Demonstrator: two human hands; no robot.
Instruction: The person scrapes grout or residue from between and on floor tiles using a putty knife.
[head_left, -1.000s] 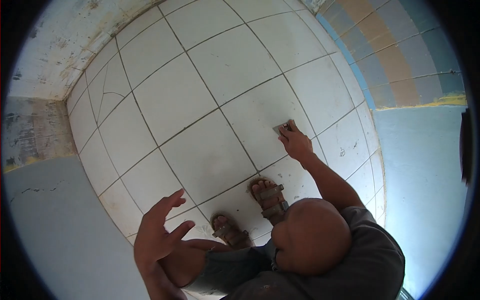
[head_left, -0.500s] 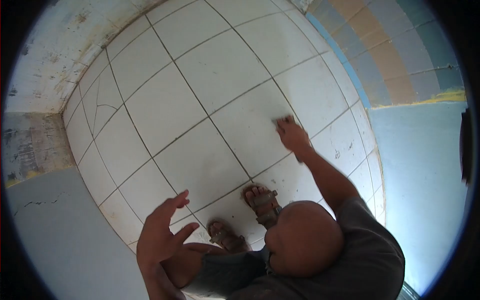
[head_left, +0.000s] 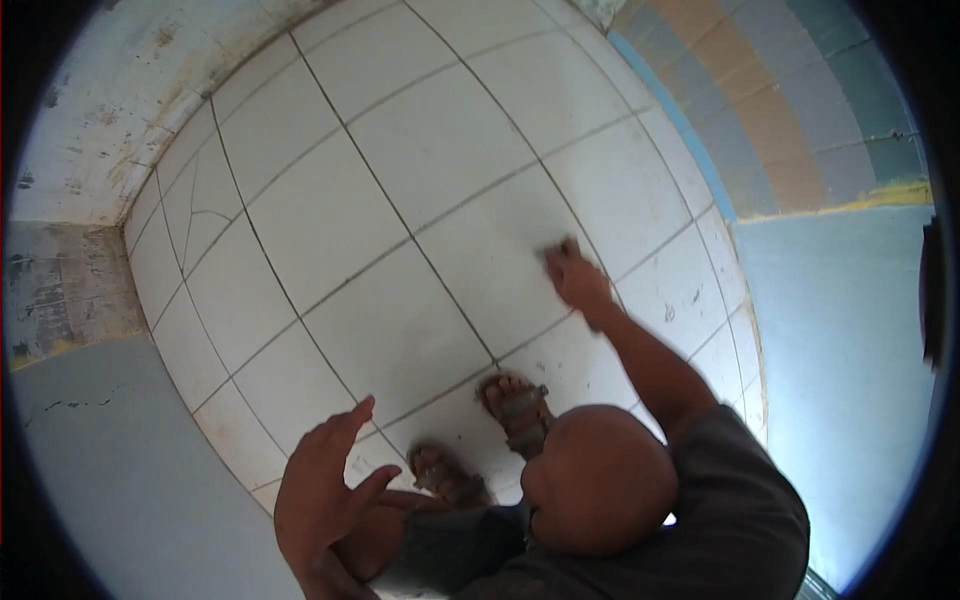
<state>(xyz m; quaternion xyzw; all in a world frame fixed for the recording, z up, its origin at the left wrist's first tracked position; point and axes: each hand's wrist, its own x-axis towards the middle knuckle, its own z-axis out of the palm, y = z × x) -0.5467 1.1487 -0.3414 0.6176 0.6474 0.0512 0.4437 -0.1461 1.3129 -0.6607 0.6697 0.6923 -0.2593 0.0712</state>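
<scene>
My right hand [head_left: 580, 278] reaches down to the white tiled floor [head_left: 370, 240], its fingers closed together at floor level. A small dark greyish edge shows at the fingertips, too blurred to name. Over by my bent left leg, my left hand [head_left: 325, 480] hangs with thumb and fingers apart and nothing between them. Both feet, in brown strapped sandals [head_left: 520, 405], rest on the tiles between the hands.
Dark specks and smudges [head_left: 670, 308] mark the tiles to the right of my right hand. A blue-grey wall [head_left: 820, 320] with painted stripes above stands at right. Another grey wall [head_left: 110, 450], cracked, is at left. One far-left tile [head_left: 208, 235] has a crack.
My right hand has shifted slightly left over the same tile, still closed. My left hand has dropped a little, its fingers still apart.
</scene>
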